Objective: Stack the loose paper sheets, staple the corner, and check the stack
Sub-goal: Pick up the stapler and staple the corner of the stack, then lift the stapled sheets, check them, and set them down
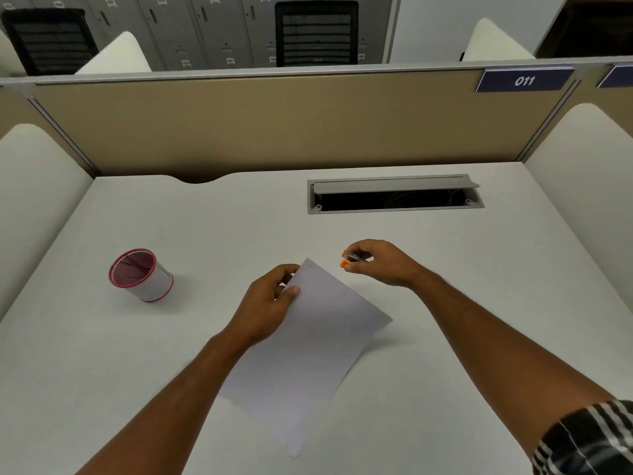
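Note:
A stack of white paper sheets (308, 341) lies turned diagonally at the middle of the white desk (479, 303). My left hand (270, 303) pinches the stack near its far corner, thumb on top, and that end looks slightly raised. A small orange stapler (349, 259) sits in my right hand (380, 262), just right of the far paper corner and a short gap away from it. Only the stapler's tip shows past my fingers.
A white cup with red rims (142, 274) stands at the left of the desk. An open grey cable slot (394, 195) is set into the desk at the back right. Tan partition walls and white side dividers enclose the desk.

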Motion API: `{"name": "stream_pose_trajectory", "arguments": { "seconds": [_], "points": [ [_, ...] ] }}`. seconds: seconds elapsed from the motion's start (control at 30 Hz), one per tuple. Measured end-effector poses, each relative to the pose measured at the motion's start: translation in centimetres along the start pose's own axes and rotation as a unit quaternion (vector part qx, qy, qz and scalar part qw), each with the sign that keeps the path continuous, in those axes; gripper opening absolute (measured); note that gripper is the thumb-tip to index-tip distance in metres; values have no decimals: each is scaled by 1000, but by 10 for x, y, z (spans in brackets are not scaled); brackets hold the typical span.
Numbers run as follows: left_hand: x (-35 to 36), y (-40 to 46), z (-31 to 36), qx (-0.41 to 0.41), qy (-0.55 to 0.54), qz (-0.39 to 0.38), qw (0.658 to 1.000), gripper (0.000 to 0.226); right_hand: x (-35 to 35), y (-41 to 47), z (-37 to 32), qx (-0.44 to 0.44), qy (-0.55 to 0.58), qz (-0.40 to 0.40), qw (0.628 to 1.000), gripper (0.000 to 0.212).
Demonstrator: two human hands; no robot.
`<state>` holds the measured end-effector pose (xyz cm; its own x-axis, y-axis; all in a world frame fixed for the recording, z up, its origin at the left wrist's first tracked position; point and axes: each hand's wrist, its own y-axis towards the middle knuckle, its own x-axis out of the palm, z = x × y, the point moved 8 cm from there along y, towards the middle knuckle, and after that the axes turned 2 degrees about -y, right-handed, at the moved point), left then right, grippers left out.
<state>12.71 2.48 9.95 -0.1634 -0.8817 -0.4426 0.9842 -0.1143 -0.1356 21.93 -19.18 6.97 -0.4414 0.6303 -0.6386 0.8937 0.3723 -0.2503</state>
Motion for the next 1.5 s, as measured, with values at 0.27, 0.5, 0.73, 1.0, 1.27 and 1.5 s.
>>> {"name": "stream_pose_trajectory", "arguments": {
  "seconds": [0.27,0.5,0.73,1.0,1.27,1.5],
  "points": [
    [-16,-8,-46,-103,-135,91,981,25,38,76,11,15,-105,19,994,35],
    [-17,-7,-70,-148,-199,121,961,34,59,118,10,-2,-175,21,984,35],
    [-22,-2,-85,-173,-215,135,952,43,74,134,7,-8,-203,-4,979,37],
    [-23,-3,-82,-177,-233,148,945,45,67,133,5,11,-213,-26,977,53],
    [-25,-21,-54,-140,-263,205,933,43,21,8,-60,21,108,253,961,26],
    [-10,-58,0,-53,-246,251,935,39,92,-98,-118,88,187,85,975,53]
  ]
}}
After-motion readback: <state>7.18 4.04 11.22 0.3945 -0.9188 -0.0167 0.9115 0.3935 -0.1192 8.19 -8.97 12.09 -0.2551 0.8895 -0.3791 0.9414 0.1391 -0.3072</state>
